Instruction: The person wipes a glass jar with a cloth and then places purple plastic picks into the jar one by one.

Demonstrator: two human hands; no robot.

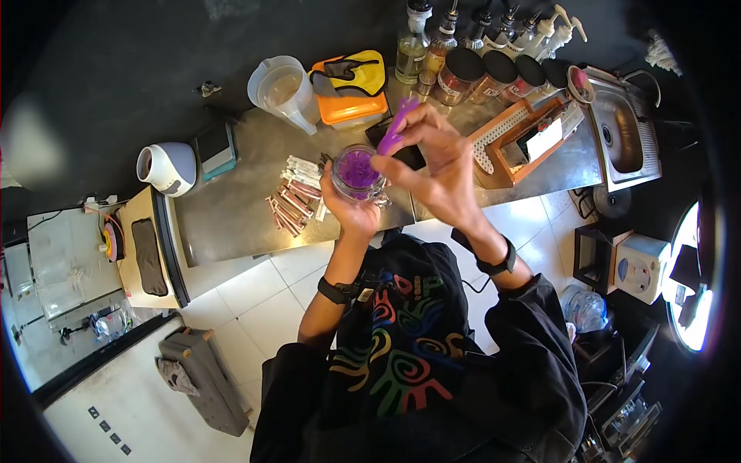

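My left hand (353,212) is wrapped round a clear glass jar (358,194) with purple pieces (359,167) inside, held over the counter's front edge. Above and to the right of the jar, my right hand (436,158) pinches a purple strip (397,127) that points up and away from me. The fingertips of this hand are close to the jar's mouth. To the left of the jar, bundles of wrapped sticks (293,202) lie on the metal counter (224,220).
Behind the jar stand a plastic pitcher (282,89) and an orange-lidded box (353,108) with a yellow and grey cloth (363,76). Bottles (413,50), black-lidded jars (463,73), a wooden tray (498,166) and a sink (621,143) are to the right.
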